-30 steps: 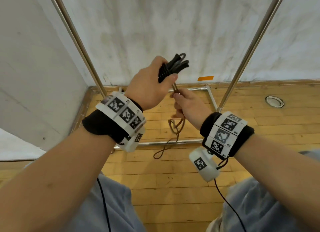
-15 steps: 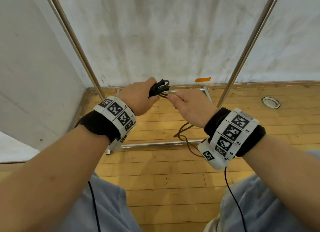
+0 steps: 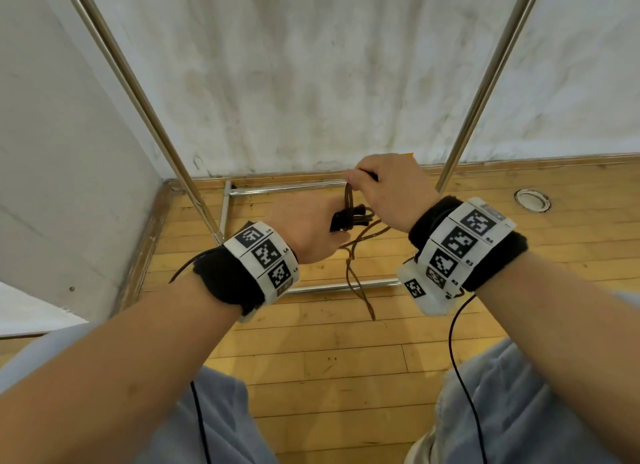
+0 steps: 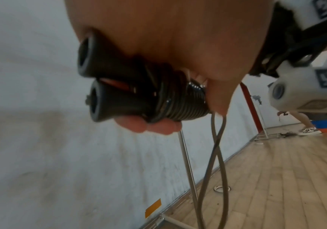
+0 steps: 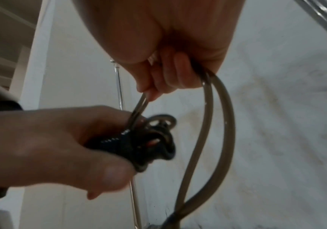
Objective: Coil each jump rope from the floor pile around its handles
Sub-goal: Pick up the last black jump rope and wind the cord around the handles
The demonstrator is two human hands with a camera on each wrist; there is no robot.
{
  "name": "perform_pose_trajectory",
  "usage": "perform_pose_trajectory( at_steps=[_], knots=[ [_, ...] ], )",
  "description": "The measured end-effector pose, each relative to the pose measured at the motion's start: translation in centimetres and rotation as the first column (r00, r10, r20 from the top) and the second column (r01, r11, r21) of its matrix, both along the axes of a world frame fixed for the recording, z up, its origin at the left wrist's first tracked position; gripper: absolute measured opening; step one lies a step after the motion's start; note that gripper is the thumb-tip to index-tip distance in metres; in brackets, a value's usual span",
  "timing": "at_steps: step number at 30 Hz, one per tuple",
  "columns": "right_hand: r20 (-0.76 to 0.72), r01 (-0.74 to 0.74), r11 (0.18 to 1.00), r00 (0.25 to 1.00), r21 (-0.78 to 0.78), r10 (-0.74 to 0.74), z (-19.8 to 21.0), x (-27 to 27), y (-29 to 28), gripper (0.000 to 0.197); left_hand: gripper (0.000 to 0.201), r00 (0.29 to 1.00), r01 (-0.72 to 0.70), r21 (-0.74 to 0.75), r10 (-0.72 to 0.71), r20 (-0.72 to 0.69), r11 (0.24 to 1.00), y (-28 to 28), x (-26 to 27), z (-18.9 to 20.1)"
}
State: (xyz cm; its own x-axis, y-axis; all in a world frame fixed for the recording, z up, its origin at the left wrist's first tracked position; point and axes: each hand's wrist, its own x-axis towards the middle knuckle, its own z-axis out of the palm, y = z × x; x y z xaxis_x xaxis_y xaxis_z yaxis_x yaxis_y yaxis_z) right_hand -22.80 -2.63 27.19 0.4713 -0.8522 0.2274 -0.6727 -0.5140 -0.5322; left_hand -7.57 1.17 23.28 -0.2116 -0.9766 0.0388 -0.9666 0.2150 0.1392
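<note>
- Hands meet in front of the body, above a wooden floor (image 3: 311, 342) and close to a white wall (image 3: 311, 65).
- Left hand (image 3: 304, 231) is clenched around two black handles (image 4: 119, 86) held side by side, fingers curled under them and thumb on top.
- Several turns of dark rope (image 4: 170, 96) already sit wound around the middle of the handles, seen in the left wrist view.
- Right hand (image 3: 391, 189) sits just above and beside the left one, pinching a doubled strand of the rope between thumb and fingers, with the other fingers curled over it.
- From that pinch the doubled strand runs down to the wound bundle in the left hand.
- Loose end of the rope (image 3: 360, 280) hangs in a long loop below both hands, down toward the floor.
- Metal rack (image 3: 149, 103) with two slanted poles and a floor-level frame stands against the wall behind the hands.
- Round metal fitting (image 3: 532, 200) is set in the floor to the right.
</note>
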Motion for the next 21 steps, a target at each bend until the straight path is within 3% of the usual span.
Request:
perform_pose_trajectory(
  at_steps=[3, 7, 11, 14, 18, 21],
  knots=[
    [0.043, 0.047, 0.998, 0.998, 0.044, -0.049, -0.2, -0.3, -0.7, 0.038, 0.042, 0.998, 0.002, 0.000, -0.002, -0.059, 1.000, 0.5, -0.2, 0.5],
    [0.101, 0.077, 0.982, 0.990, 0.172, -0.096, -0.2, -0.7, -1.6, 0.041, 0.027, 0.982, 0.037, -0.124, -0.059, -0.180, 0.992, 1.2, -0.1, 0.9],
    [0.293, -0.025, 0.953, 0.954, 0.303, -0.068, -0.4, -1.0, -1.7, 0.024, 0.033, 0.954, 0.060, -0.182, -0.109, -0.278, 0.982, 1.9, 0.0, 1.8],
    [0.441, -0.105, 0.920, 0.894, 0.377, -0.079, -1.1, -0.4, -1.1, 0.017, 0.027, 0.927, -0.002, -0.185, -0.068, -0.369, 0.983, 2.0, 0.2, 2.5],
    [0.365, -0.013, 0.925, 0.921, 0.379, -0.137, -2.3, 1.3, 0.6, 0.032, 0.030, 0.881, -0.123, -0.151, 0.038, -0.471, 0.981, 1.3, 0.9, 3.3],
    [0.252, -0.074, 0.957, 0.968, 0.281, 0.001, -3.0, 2.6, 2.2, 0.016, 0.033, 0.867, -0.133, -0.126, 0.054, -0.495, 0.983, 1.0, 1.3, 3.4]
  ],
)
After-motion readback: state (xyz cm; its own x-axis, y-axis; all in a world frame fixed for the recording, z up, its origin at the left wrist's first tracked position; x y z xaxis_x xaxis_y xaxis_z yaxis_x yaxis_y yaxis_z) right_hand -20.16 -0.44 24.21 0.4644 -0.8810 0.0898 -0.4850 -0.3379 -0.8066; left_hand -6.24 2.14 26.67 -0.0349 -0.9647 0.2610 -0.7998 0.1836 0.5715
